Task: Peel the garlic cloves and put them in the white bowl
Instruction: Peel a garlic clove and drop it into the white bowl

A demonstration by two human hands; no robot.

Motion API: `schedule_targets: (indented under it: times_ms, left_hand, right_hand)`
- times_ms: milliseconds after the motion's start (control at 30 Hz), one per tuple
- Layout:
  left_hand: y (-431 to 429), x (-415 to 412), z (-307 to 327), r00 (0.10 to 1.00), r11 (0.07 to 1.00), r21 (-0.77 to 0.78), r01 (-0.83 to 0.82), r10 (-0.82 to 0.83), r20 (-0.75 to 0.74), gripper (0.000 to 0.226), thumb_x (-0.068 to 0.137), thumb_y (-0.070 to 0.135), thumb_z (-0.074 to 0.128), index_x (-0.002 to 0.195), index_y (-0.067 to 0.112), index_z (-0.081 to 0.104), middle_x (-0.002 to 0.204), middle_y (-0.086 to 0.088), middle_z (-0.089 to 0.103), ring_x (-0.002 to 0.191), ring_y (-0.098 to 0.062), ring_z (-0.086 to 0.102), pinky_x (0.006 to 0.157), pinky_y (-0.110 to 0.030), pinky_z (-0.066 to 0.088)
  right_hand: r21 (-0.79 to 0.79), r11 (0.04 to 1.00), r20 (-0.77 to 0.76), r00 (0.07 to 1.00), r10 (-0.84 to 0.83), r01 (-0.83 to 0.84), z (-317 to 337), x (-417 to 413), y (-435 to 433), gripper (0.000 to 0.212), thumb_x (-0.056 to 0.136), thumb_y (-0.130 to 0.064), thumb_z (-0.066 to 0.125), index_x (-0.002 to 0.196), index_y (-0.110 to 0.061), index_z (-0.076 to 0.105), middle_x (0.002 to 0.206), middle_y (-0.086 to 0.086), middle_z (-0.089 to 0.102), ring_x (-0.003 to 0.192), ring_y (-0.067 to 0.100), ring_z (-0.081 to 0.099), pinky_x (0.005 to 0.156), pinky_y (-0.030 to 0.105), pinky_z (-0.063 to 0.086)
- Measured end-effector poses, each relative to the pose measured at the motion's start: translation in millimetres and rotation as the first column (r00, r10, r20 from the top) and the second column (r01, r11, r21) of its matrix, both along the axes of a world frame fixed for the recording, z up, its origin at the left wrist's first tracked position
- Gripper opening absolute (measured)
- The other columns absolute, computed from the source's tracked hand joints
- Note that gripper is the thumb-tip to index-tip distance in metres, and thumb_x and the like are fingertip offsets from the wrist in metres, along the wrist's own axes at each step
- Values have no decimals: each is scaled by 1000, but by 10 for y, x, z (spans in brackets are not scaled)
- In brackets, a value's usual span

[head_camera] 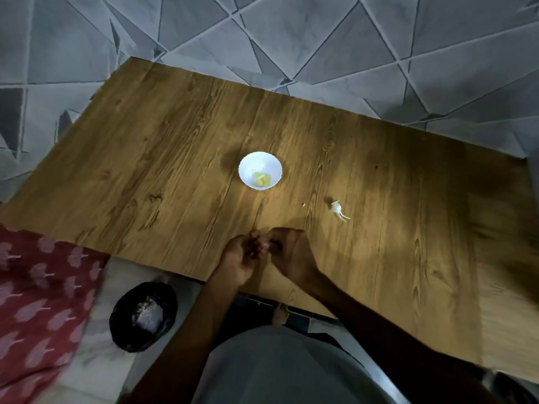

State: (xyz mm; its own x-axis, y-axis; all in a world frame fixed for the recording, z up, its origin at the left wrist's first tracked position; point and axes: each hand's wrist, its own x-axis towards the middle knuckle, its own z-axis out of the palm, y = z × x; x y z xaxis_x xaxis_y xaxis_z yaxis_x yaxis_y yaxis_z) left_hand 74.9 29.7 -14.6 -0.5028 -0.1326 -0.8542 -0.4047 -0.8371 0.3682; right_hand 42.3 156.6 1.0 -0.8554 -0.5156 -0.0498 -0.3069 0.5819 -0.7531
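left hand (237, 258) and right hand (291, 255) pinching garlic clove (266, 244), white bowl (250, 164) beyond

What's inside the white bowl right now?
The white bowl holds a few pale yellow peeled cloves near its front side. Their count is too blurred to tell; anything beneath them is covered.

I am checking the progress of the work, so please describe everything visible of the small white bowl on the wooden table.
The small round white bowl looks glossy, like ceramic or plastic. It stands upright near the middle of the brown wood-grain table, touched by nothing else. A few pale yellow peeled garlic cloves lie at its bottom.
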Motion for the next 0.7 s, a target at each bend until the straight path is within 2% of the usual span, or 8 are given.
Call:
schedule_targets:
  times_ms: [133,200,267,367,433,500,633,700]
  left_hand:
    - [-207,337,18,991,956,261,-131,132,13,36,100,17,37,79,4,63,68,-10,65,55,-20,66,52,-23,54]
    - [-356,522,46,981,937,296,-188,192,17,38,99,16,34,75,2,60,61,-10,65,49,-19,66,47,-21,52]
    - [-549,733,102,963,923,287,-257,269,-3,32,87,9,38,61,6,56,51,-6,56,47,-20,61,46,-18,49]
    - [-912,1090,98,913,882,287,-373,405,-59,28,75,6,43,51,7,56,49,-4,55,45,-17,58,48,-18,51]
    - [-1247,1402,-36,872,841,289,-457,488,-42,25,86,7,44,70,4,64,63,-11,66,60,-21,65,57,-25,57]
    - [-1635,1698,-244,823,788,288,-543,567,1,24,94,10,41,84,5,63,76,-11,69,71,-21,65,67,-29,56]
    - [-2437,2226,-858,723,682,264,-682,684,98,31,100,8,33,84,10,60,71,-7,70,61,-16,69,57,-28,53]
    - [-2768,2454,-1324,704,665,240,-707,694,151,31,100,8,30,95,8,60,92,-6,68,89,-17,68,72,-29,48]
  right_hand:
    - [339,898,-26,951,309,-283,112,421,-585,16,88,-7,59,95,-9,73,98,10,72,90,25,68,80,32,53]
    - [528,813,-122,926,358,-245,160,569,-840,4,79,-23,72,78,-20,74,80,-1,72,73,14,68,65,23,48]
    - [584,778,-89,934,347,-233,238,721,-1066,14,70,-32,78,60,-26,70,64,-10,68,57,3,62,55,19,41]
    - [350,863,-36,916,401,-364,171,940,-1399,21,95,-20,56,97,-17,76,98,2,73,90,15,66,83,27,50]
    - [216,871,-20,890,456,-441,238,1127,-1685,23,94,-17,58,108,-20,76,102,2,74,91,17,67,85,30,53]
    - [117,906,8,912,410,-408,173,1326,-2029,19,89,-18,64,102,-21,77,93,1,76,82,17,70,73,25,54]
    - [11,905,229,882,412,-425,-527,1737,-2816,31,76,3,51,86,-11,76,88,4,76,79,15,70,73,33,58]
    - [-12,909,361,846,391,-416,-1006,1949,-3126,43,74,15,45,95,-7,76,99,6,76,89,5,66,81,18,53]
